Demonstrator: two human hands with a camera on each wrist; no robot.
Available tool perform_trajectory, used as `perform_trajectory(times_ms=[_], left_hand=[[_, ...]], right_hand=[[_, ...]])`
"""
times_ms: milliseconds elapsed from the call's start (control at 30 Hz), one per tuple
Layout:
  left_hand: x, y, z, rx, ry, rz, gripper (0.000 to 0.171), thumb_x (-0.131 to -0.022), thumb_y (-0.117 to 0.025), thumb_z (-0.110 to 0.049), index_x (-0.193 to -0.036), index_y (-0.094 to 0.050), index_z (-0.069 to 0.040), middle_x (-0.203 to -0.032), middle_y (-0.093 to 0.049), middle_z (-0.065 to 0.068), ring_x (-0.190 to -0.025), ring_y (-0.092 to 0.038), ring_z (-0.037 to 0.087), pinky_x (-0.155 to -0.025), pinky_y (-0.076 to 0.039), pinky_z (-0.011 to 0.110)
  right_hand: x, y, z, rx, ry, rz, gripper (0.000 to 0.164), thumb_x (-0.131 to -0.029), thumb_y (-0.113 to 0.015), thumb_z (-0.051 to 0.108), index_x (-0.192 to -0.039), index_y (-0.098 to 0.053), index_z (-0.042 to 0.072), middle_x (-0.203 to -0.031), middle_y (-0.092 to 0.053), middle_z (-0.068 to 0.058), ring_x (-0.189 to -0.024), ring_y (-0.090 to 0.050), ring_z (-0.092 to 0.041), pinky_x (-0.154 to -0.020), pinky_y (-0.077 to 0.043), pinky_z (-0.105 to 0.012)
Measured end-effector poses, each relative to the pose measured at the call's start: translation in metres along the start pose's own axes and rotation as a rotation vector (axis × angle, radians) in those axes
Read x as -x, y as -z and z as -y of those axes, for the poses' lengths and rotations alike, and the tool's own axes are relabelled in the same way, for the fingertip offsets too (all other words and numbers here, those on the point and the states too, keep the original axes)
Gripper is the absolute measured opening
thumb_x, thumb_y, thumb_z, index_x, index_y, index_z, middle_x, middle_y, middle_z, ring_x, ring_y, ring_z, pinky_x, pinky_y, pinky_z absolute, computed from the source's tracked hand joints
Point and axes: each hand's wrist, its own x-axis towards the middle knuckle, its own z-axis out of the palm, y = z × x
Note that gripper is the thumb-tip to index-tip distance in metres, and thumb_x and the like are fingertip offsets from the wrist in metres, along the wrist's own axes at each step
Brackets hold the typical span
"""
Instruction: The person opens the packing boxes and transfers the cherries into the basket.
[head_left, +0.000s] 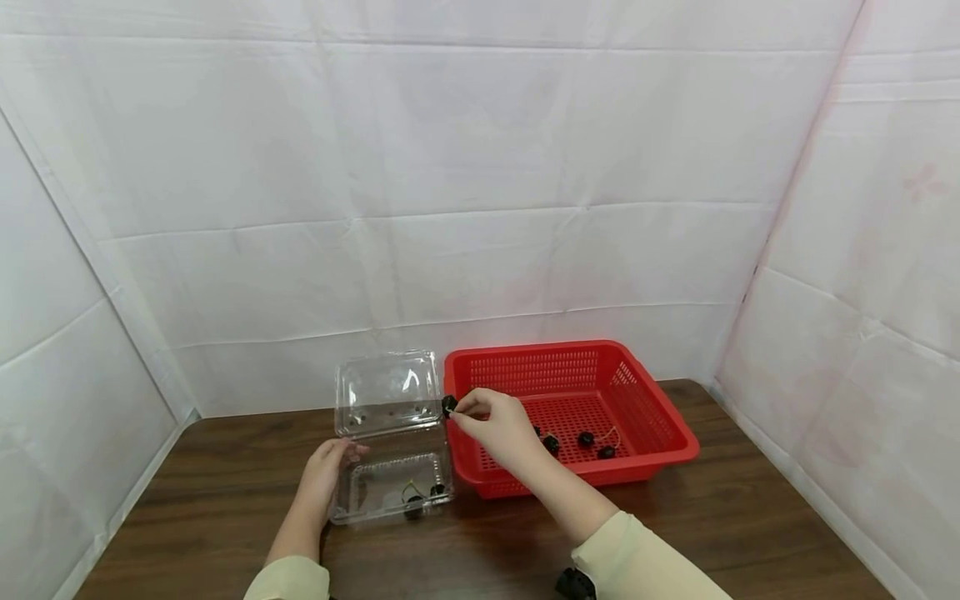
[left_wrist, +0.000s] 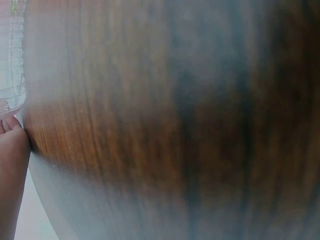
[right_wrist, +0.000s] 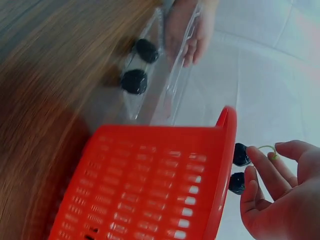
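Observation:
My right hand (head_left: 495, 425) pinches dark cherries (head_left: 449, 405) by a thin green stem, above the basket's left rim. In the right wrist view two cherries (right_wrist: 241, 155) hang by the fingers of that hand (right_wrist: 285, 187). My left hand (head_left: 327, 467) grips the left edge of a clear plastic box (head_left: 375, 482), its fingers over the rim near the hinge; the thumb is hidden. The box's lid (head_left: 386, 387) stands raised behind. Inside the box lie two cherries (head_left: 414, 505) with stems, toward the right front corner.
A red perforated basket (head_left: 667, 433) stands right of the box, with several cherries (head_left: 586, 438) on its floor. Both containers sit on a brown wooden table (head_left: 247, 475). White sheeting (head_left: 480, 250) walls in the back and sides.

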Motion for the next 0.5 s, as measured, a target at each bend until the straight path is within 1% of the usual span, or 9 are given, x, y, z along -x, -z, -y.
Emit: perform_trajectory(times_ms=[133,267,367,500], left_hand=[[0.000,0.000,0.000,0.010,-0.007,0.002,0.032,-0.107,-0.036,-0.016,-0.116,-0.049,0.012,-0.106,-0.068,0.018,-0.096,-0.057,0.015,-0.095,-0.040,0.035],[0.001,0.000,0.000,0.003,-0.005,-0.001,0.033,-0.107,-0.036,-0.017,-0.117,-0.049,0.011,-0.107,-0.068,0.017,-0.097,-0.057,0.014,-0.095,-0.040,0.034],[0.001,0.000,0.000,-0.010,-0.001,-0.004,0.033,-0.107,-0.035,-0.017,-0.118,-0.049,0.011,-0.108,-0.068,0.017,-0.098,-0.056,0.014,-0.096,-0.040,0.034],[0.000,0.000,0.000,-0.008,-0.012,-0.003,0.033,-0.107,-0.035,-0.017,-0.117,-0.049,0.012,-0.107,-0.068,0.018,-0.099,-0.057,0.017,-0.098,-0.039,0.037]], right_hand=[[0.001,0.008,-0.004,0.039,-0.012,-0.014,0.006,-0.090,-0.071,0.022,-0.090,-0.070,0.016,-0.092,-0.071,0.003,-0.089,-0.064,-0.016,-0.072,-0.053,-0.034],[0.002,0.016,-0.009,0.082,-0.004,-0.016,0.004,-0.088,-0.074,0.016,-0.089,-0.070,0.015,-0.090,-0.072,0.002,-0.089,-0.065,-0.017,-0.073,-0.054,-0.033],[0.002,0.022,-0.014,0.111,0.000,-0.015,0.006,-0.088,-0.073,0.011,-0.088,-0.070,0.016,-0.089,-0.071,0.003,-0.087,-0.065,-0.015,-0.072,-0.054,-0.033],[0.000,0.032,-0.022,0.144,0.001,-0.028,0.009,-0.090,-0.070,0.007,-0.089,-0.072,0.016,-0.088,-0.071,0.003,-0.087,-0.064,-0.014,-0.073,-0.054,-0.034]])
